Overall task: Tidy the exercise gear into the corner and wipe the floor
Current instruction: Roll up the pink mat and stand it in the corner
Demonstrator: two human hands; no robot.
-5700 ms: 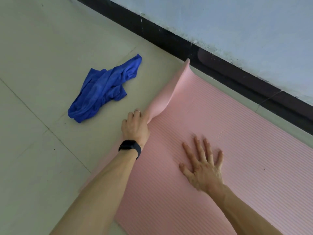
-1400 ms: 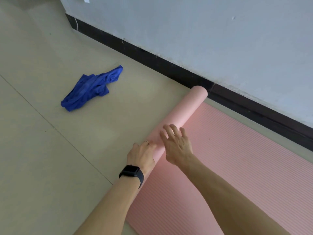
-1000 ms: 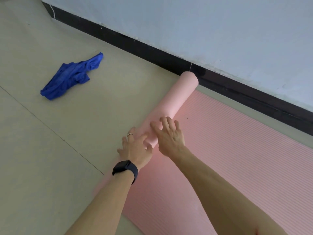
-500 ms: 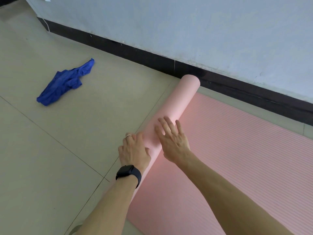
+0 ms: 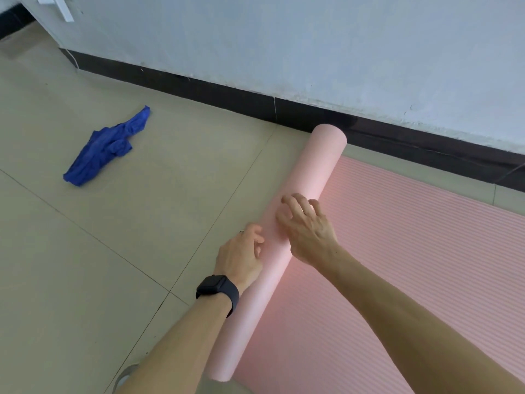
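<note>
Near me, the left hand (image 5: pixel 241 257), black watch (image 5: pixel 217 291) on the wrist, rests loosely curved against the left side of the pink yoga mat's roll (image 5: pixel 312 172), not gripping. The right hand (image 5: pixel 309 231) sits on top, fingers spread and bent, pressing. The unrolled part lies flat to the right on the tiled floor (image 5: pixel 85 251). A crumpled blue cloth (image 5: pixel 106 146) lies well off left, and the roll's far end is near the dark baseboard (image 5: pixel 227 92).

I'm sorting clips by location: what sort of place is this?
Likely an indoor room, perhaps a home exercise space: a part-rolled pink exercise mat on a tiled floor, a blue cloth lying nearby, a painted wall with dark skirting.
</note>
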